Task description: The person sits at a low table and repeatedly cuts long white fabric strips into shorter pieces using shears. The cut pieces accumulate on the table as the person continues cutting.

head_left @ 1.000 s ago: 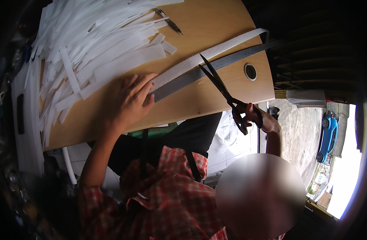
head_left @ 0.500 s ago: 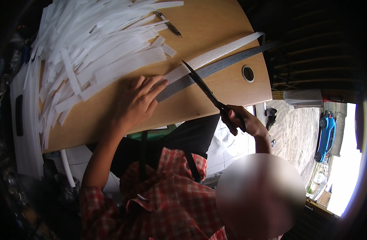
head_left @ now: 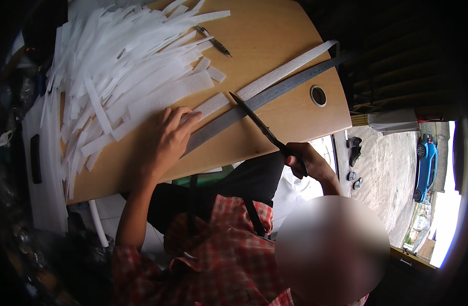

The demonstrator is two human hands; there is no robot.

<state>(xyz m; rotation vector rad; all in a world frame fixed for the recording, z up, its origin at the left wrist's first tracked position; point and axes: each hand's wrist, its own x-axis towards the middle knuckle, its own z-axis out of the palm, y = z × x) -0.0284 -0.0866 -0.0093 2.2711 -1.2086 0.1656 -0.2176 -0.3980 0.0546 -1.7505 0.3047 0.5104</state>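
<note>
My right hand point(head_left: 308, 162) grips black-handled scissors point(head_left: 263, 128), whose dark blades look closed and lie across a long grey metal ruler point(head_left: 290, 86). A long white foam strip point(head_left: 287, 70) runs beside the ruler toward the table's far right edge. Left of the blade tips is a short white foam piece point(head_left: 212, 105), with a gap between it and the long strip. My left hand point(head_left: 175, 133) has bent fingers on that piece's left end, holding it; the ruler's near end lies beside this hand.
A large pile of white foam strips point(head_left: 137, 66) covers the left of the wooden table point(head_left: 254, 30). A dark pen-like knife point(head_left: 214, 41) lies behind the short piece. A round cable hole point(head_left: 318, 95) is at the right. Beyond the table are shoes point(head_left: 355, 153) and a blue car point(head_left: 426, 168).
The short foam piece has come apart from the long strip. My left hand has drawn it slightly left and nearer, and the scissor blades have closed. The whole view has shifted a little.
</note>
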